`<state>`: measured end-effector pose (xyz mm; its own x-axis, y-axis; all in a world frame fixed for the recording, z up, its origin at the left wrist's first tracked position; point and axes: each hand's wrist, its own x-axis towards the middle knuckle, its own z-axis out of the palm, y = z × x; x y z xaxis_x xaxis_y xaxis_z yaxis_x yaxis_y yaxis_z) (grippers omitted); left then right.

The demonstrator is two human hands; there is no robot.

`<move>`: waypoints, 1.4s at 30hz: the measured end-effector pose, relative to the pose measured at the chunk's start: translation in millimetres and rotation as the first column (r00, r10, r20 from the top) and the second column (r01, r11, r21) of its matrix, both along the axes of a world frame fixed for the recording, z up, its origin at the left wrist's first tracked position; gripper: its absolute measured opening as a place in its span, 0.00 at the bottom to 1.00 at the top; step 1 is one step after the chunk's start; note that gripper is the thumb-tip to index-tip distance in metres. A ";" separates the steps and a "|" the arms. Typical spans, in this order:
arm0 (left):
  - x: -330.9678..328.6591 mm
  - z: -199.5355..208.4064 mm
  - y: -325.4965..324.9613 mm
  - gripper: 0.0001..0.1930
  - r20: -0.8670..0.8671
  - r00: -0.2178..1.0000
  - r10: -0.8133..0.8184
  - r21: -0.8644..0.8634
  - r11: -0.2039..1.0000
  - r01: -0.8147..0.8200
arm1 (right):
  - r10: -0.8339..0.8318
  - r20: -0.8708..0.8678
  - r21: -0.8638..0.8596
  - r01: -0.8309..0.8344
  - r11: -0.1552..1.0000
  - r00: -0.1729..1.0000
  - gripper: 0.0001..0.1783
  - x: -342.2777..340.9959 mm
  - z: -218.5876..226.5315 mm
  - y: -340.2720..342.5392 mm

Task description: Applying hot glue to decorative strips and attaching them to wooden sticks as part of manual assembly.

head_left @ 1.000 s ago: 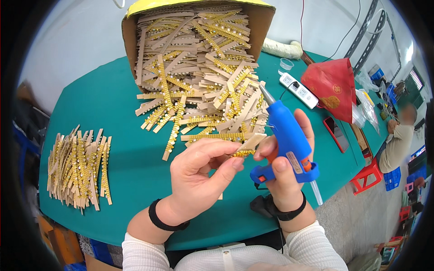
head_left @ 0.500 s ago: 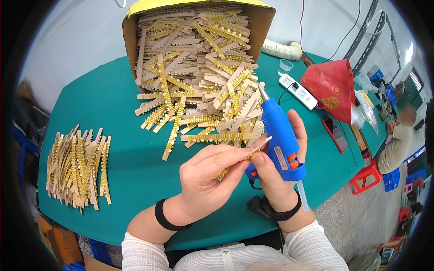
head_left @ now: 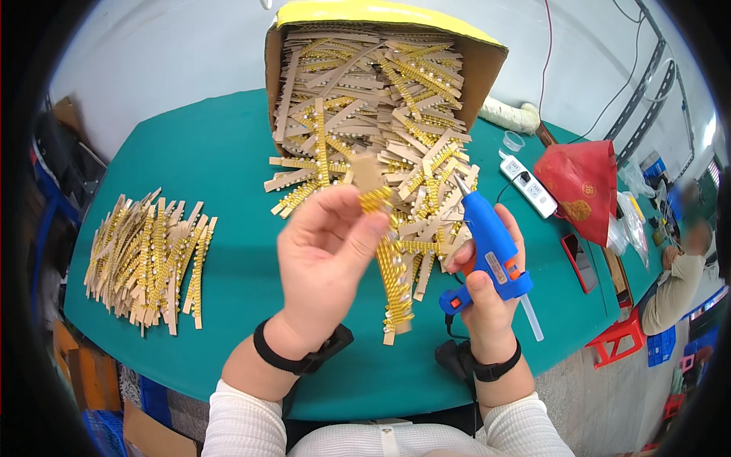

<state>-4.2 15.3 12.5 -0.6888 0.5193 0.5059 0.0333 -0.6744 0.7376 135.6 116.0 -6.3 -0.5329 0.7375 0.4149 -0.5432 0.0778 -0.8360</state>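
Observation:
My left hand (head_left: 324, 263) pinches a tan cardboard strip wound with gold, beaded trim (head_left: 394, 282) between thumb and fingers. The strip is slightly blurred, hangs steeply tilted, and shows its gold side. In my right hand (head_left: 491, 308) is a blue hot glue gun (head_left: 487, 228), nozzle pointing up and away, with a clear glue stick (head_left: 531, 316) jutting from its rear end. The strip and the glue gun are apart. Behind both hands, a heap of similar strips (head_left: 426, 164) spills from a cardboard box (head_left: 483, 72) onto the green table.
A separate pile of gold-trimmed strips (head_left: 152, 259) lies at the left of the table (head_left: 236, 327). At the right are a white power strip (head_left: 528, 185), a red bag (head_left: 579, 175), a phone (head_left: 580, 263) and a small clear cup (head_left: 514, 141). Another person (head_left: 678, 282) sits beyond, near a red stool (head_left: 615, 343).
My left hand has drawn the strip leftward, away from the glue gun, and turned it so its gold length shows. The right hand keeps its grip. The whole view has shifted a little.

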 end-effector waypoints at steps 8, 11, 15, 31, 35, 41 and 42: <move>-27.6 16.7 -5.1 0.07 0.260 0.965 -0.001 0.146 0.989 -0.038 | 0.024 0.042 0.085 -0.028 0.996 0.999 0.44 -2.1 -3.4 -7.1; -25.7 16.0 -2.5 0.07 0.313 0.950 0.003 0.100 0.994 -0.036 | -0.048 0.081 0.096 0.040 0.995 0.996 0.40 -1.7 -4.8 -8.4; -28.5 6.4 2.1 0.11 0.322 0.946 -0.048 0.054 0.998 0.032 | -0.066 0.003 0.096 0.066 0.993 0.998 0.39 2.9 -5.6 -4.9; 14.1 -9.4 11.2 0.13 -0.799 0.601 0.017 -0.204 0.933 -0.297 | -0.098 0.032 0.112 0.094 0.989 0.995 0.38 5.5 4.4 -0.7; 18.2 -14.9 10.3 0.10 -0.502 0.840 -0.208 -0.383 0.924 0.000 | -0.087 -0.027 0.061 0.088 0.994 0.996 0.39 6.2 0.7 3.3; 19.9 -17.5 11.1 0.07 -0.191 0.909 -0.371 -0.344 0.892 0.292 | -0.040 -0.044 0.074 0.043 0.996 0.998 0.38 7.0 4.4 3.4; 19.9 -17.5 10.3 0.07 -0.109 0.901 -0.421 -0.346 0.865 0.363 | -0.040 -0.025 0.081 0.042 0.996 0.999 0.37 7.3 4.6 2.8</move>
